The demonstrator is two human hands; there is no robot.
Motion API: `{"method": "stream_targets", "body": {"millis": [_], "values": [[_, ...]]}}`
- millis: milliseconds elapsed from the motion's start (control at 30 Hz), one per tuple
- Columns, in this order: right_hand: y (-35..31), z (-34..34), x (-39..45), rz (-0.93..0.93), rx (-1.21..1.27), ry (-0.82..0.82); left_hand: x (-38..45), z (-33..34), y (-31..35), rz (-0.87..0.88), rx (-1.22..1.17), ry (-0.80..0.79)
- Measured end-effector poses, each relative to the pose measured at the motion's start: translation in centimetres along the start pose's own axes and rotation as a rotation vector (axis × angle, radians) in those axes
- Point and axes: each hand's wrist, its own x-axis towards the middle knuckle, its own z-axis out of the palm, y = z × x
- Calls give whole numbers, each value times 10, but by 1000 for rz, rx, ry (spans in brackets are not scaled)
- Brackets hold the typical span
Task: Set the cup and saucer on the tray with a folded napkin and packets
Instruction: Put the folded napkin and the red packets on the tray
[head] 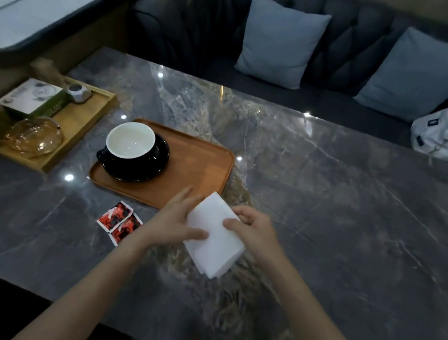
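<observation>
Head view recorded both bare hands meeting over a white folded paper napkin (214,236), which was held just above the grey marbled stone table (330,202), near the front right corner of the brown wooden rounded-rectangle tray (197,162). The left hand (179,218) lay along the napkin's left edge, its thumb pressed across the top face and its fingers extended toward the tray, so the napkin was pinched between thumb and fingers. The right hand (251,228) gripped the napkin's right edge, its fingers curled over the top face and the thumb behind. On the tray's left half stood a black ceramic cup with a white interior (130,140), seated on a black round saucer (140,167), the cup handle pointing to the front left. Two red-and-black paper packets (119,220) lay flat on the table, side by side and touching, in front of the tray and just left of the left forearm. A second, lighter wooden tray (82,122) sat left of the brown tray, bearing a green and white box (36,99) and an amber glass dish (36,135).
</observation>
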Motion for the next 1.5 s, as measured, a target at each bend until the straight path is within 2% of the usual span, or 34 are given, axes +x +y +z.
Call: {"method": "stream_targets", "body": {"millis": [133, 233, 367, 500, 667, 800, 1033, 1333, 1500], "values": [[-22, -7, 38, 143, 159, -105, 14, -41, 17, -16, -437, -166], [-26, -1, 66, 222, 357, -52, 28, -58, 9, -74, -648, -186], [-24, 12, 96, 307, 631, 30, 56, -67, -3, -157, -743, -41], [-17, 23, 116, 401, 604, 149, 89, -70, -12, -218, -769, 96], [-6, 32, 149, 371, 211, 442, 129, -64, -24, -244, -582, 198], [-4, 39, 166, 361, -116, 508, 154, -62, -29, -257, -256, 307], [1, 48, 183, 416, -224, 579, 174, -65, -34, -223, -17, 359], [9, 58, 181, 288, -396, 632, 186, -66, -35, -196, 205, 301], [7, 49, 178, 233, -464, 538, 187, -67, -32, -216, 256, 279]]}}
